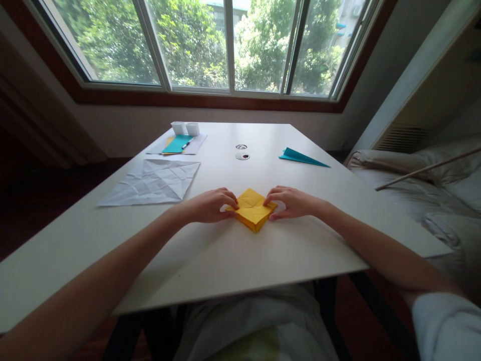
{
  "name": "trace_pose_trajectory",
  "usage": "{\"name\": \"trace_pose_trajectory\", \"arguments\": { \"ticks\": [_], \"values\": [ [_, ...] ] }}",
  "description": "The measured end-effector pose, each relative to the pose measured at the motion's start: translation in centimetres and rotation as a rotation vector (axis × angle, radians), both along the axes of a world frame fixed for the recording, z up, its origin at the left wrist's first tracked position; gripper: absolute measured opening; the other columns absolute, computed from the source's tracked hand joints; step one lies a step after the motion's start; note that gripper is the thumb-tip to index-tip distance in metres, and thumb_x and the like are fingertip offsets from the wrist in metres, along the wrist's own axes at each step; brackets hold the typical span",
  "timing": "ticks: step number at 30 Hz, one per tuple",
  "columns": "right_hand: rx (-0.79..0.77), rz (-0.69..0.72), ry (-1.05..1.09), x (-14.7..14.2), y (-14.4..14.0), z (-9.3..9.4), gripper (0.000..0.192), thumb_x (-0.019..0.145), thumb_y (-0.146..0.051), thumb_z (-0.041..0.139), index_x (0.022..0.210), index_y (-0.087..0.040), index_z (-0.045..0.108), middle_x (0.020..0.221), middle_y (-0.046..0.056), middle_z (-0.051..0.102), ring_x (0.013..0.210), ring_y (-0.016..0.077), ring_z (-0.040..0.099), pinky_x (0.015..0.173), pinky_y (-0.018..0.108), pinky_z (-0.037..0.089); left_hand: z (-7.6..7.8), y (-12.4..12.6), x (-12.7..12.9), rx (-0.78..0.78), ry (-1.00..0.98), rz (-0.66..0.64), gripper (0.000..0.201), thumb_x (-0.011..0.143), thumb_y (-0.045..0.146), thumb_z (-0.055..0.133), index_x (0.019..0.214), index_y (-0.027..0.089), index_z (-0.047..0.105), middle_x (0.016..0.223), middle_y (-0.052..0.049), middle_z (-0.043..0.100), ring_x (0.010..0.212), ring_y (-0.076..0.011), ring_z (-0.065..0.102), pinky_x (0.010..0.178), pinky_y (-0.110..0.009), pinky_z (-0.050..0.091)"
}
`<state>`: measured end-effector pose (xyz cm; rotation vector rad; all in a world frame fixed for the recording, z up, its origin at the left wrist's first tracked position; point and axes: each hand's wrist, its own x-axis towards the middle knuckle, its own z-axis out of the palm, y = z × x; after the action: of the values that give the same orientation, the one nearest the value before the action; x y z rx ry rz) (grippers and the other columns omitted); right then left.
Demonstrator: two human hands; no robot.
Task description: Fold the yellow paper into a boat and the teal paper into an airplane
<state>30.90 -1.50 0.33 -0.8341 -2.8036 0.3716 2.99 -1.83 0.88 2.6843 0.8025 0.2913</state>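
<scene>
A yellow folded paper [252, 204], diamond-shaped with crease lines on top, lies on the white table [233, 265] in front of me. One corner points toward me, and its near edges show some thickness. My left hand [215, 205] pinches the paper's left corner between thumb and fingers. On the opposite side, my right hand [288, 201] grips the right corner, its fingertips resting on the top face and its thumb low at the edge.
A creased white sheet [154, 183] lies to the left. Behind it are teal paper [178, 144], a pen [187, 143] and white folded paper boxes [192, 129]. A teal paper plane [302, 157] lies at right, near round table holes [242, 156]. A window stands beyond.
</scene>
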Motion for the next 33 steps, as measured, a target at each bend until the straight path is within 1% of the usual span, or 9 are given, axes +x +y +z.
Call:
{"name": "trace_pose_trajectory", "arguments": {
  "ticks": [8, 11, 15, 18, 20, 23, 25, 28, 33],
  "values": [
    [0.034, -0.025, 0.031, -0.1, 0.2, 0.2, 0.030, 0.080, -0.044, 0.052, 0.091, -0.019, 0.063, 0.089, 0.007, 0.064, 0.083, 0.0185, 0.055, 0.074, 0.030, 0.043, -0.7, 0.3, 0.4, 0.031, -0.016, 0.063, 0.025, 0.086, 0.026, 0.040, 0.087, 0.018, 0.065, 0.087, -0.007, 0.064, 0.079, -0.0172, 0.057, 0.073, -0.027, 0.043],
    [0.028, -0.088, 0.072, -0.4, 0.3, -0.2, 0.026, 0.084, -0.037, 0.046, 0.092, -0.018, 0.062, 0.088, 0.007, 0.065, 0.083, 0.0178, 0.056, 0.072, 0.030, 0.044, -1.4, 0.6, 0.5, 0.057, -0.045, 0.137, 0.026, 0.085, 0.023, 0.040, 0.104, 0.018, 0.056, 0.086, -0.004, 0.063, 0.074, -0.0155, 0.057, 0.071, -0.027, 0.044],
    [0.027, -0.246, 0.126, -0.8, 0.3, -1.1, 0.028, 0.082, -0.030, 0.050, 0.107, -0.020, 0.055, 0.089, 0.004, 0.065, 0.080, 0.0169, 0.057, 0.073, 0.031, 0.044, -2.2, 0.7, 0.5, 0.030, -0.087, 0.178, 0.044, 0.084, 0.020, 0.042, 0.127, 0.019, 0.034, 0.090, -0.002, 0.062, 0.076, -0.0141, 0.058, 0.072, -0.027, 0.045],
    [-0.001, -0.301, 0.133, -0.8, 0.3, -1.6, 0.044, 0.079, -0.029, 0.054, 0.122, -0.022, 0.044, 0.091, 0.003, 0.063, 0.078, 0.0167, 0.057, 0.074, 0.033, 0.045, -2.4, 0.5, 0.5, 0.164, -0.070, 0.182, 0.041, 0.083, 0.017, 0.045, 0.123, 0.016, 0.037, 0.101, -0.006, 0.058, 0.089, -0.0169, 0.055, 0.078, -0.029, 0.045],
    [0.021, -0.283, 0.133, -0.8, 0.5, -1.8, 0.050, 0.079, -0.028, 0.054, 0.126, -0.023, 0.040, 0.099, 0.005, 0.060, 0.086, 0.0183, 0.056, 0.079, 0.035, 0.045, -2.3, 0.2, 0.7, 0.322, -0.002, 0.140, 0.030, 0.083, 0.014, 0.044, 0.113, 0.017, 0.047, 0.109, -0.009, 0.054, 0.099, -0.0193, 0.051, 0.082, -0.032, 0.043],
    [0.149, -0.201, 0.103, -0.7, 0.6, -2.1, 0.040, 0.081, -0.023, 0.051, 0.121, -0.024, 0.048, 0.111, 0.008, 0.054, 0.100, 0.0204, 0.050, 0.087, 0.038, 0.042, -1.9, -0.5, 1.4, 0.490, 0.176, 0.024, 0.024, 0.086, 0.012, 0.042, 0.104, 0.020, 0.055, 0.109, -0.007, 0.055, 0.098, -0.0196, 0.051, 0.082, -0.032, 0.041],
    [0.249, -0.123, 0.049, -0.8, 0.4, -2.2, 0.034, 0.083, -0.016, 0.047, 0.115, -0.024, 0.055, 0.112, 0.008, 0.053, 0.101, 0.0206, 0.049, 0.087, 0.038, 0.041, -1.8, -1.2, 2.0, 0.538, 0.278, -0.023, 0.023, 0.087, 0.013, 0.042, 0.105, 0.019, 0.055, 0.100, -0.006, 0.059, 0.091, -0.0185, 0.053, 0.078, -0.030, 0.041],
    [0.350, -0.018, -0.046, -1.3, -0.1, -2.2, 0.035, 0.084, -0.011, 0.042, 0.113, -0.025, 0.057, 0.108, 0.008, 0.057, 0.098, 0.0209, 0.051, 0.084, 0.037, 0.042, -1.7, -2.2, 2.8, 0.612, 0.367, 0.011, 0.026, 0.087, 0.014, 0.044, 0.110, 0.018, 0.053, 0.093, -0.006, 0.060, 0.081, -0.0178, 0.055, 0.072, -0.029, 0.040],
    [0.382, 0.021, -0.142, -2.0, -1.2, -1.8, 0.032, 0.087, -0.016, 0.042, 0.115, -0.022, 0.056, 0.100, 0.008, 0.062, 0.086, 0.0186, 0.057, 0.079, 0.034, 0.042, -1.4, -3.1, 3.4, 0.644, 0.400, 0.037, 0.027, 0.086, 0.014, 0.046, 0.111, 0.018, 0.052, 0.089, -0.005, 0.060, 0.076, -0.0175, 0.056, 0.066, -0.029, 0.039]
  ]
}}
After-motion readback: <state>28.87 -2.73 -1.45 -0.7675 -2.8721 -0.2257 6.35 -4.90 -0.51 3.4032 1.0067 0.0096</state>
